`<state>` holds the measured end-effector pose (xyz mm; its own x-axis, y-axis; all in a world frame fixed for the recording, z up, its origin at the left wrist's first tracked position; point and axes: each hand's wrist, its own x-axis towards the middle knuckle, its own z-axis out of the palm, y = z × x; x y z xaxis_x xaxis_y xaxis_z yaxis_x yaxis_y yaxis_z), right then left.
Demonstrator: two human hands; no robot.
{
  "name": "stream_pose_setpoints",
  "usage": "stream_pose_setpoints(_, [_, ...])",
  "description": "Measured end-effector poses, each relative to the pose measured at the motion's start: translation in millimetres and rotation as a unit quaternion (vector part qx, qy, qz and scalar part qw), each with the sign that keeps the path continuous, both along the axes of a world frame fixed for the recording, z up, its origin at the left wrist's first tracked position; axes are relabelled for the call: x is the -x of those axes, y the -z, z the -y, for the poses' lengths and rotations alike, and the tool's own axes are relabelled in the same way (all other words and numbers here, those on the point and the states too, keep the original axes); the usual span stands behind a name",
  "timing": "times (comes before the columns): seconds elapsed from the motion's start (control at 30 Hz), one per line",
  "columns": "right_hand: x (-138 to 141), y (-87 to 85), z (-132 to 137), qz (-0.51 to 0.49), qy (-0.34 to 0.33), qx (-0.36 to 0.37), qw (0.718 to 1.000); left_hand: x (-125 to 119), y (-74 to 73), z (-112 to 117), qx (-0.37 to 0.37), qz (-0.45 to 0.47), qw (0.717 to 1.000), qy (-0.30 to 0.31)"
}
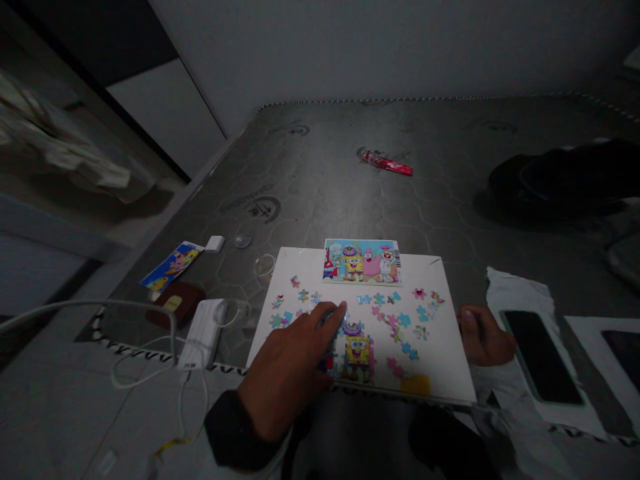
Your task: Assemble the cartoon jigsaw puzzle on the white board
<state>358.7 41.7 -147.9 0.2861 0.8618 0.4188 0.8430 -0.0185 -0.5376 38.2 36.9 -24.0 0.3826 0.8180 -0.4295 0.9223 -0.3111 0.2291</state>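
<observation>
Grey surface (320, 193) carries a white board (447, 373), likely for flat backing; left hand (290, 350), grip loosely spread, nothing visibly pinched; right hand (485, 337) curled at board's side, hold unclear; picture card (361, 261) probably for reference; joined puzzle section (358, 353) beside left fingers

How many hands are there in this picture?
2: the left hand is over puzzle pieces on the white board, and the right hand, curled, is by the board's right edge. No others show.

Plain grey wall (380, 47) (dimly lit)
</observation>
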Motion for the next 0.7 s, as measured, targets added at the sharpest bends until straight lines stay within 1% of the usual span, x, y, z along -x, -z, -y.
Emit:
stream_pose_setpoints(0.2, [-2.1,0.8,-0.1,0.013,-0.011,-0.003,1.0,0.6,2.0,1.7,-0.015,0.01,1.0,-0.001])
stream_pose_setpoints(0.43, [-1.7,0.3,-0.1,0.009,-0.008,-0.002,1.0,-1.5,-2.2,-0.2,0.011,-0.002,1.0,-0.009])
stream_pose_setpoints(0.7, [-2.4,1.0,-0.5,0.003,-0.008,0.006,1.0,-1.7,-0.6,-0.2,0.005,-0.002,1.0,-0.008])
